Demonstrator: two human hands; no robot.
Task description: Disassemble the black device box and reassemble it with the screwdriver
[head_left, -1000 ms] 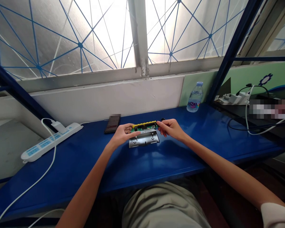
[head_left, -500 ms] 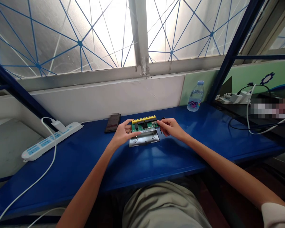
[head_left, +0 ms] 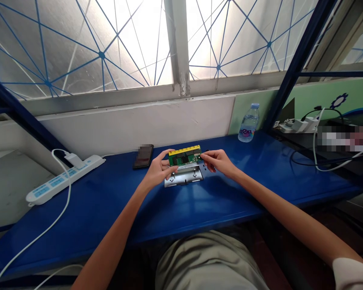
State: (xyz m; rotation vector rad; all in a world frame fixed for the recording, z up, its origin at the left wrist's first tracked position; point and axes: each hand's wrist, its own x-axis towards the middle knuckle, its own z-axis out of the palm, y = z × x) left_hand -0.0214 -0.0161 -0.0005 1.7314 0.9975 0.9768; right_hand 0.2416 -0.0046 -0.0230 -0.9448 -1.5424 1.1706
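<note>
A green circuit board (head_left: 184,158) with a row of yellow ports along its far edge is held tilted up above a grey metal base plate (head_left: 184,177) that lies on the blue table (head_left: 199,205). My left hand (head_left: 159,169) pinches the board's left end. My right hand (head_left: 218,161) pinches its right end. Both hands are closed on the board, whose near edge sits just over the plate.
A dark phone (head_left: 143,156) lies behind my left hand. A white power strip (head_left: 63,179) with a plugged charger and white cable sits at the left. A water bottle (head_left: 248,123) stands at the back right. Chargers and cables (head_left: 302,125) lie on the neighbouring desk.
The circuit board has been tipped up from lying nearly flat on the plate, its yellow port edge rising and its green face turning toward me. Both hands stayed at its ends.
</note>
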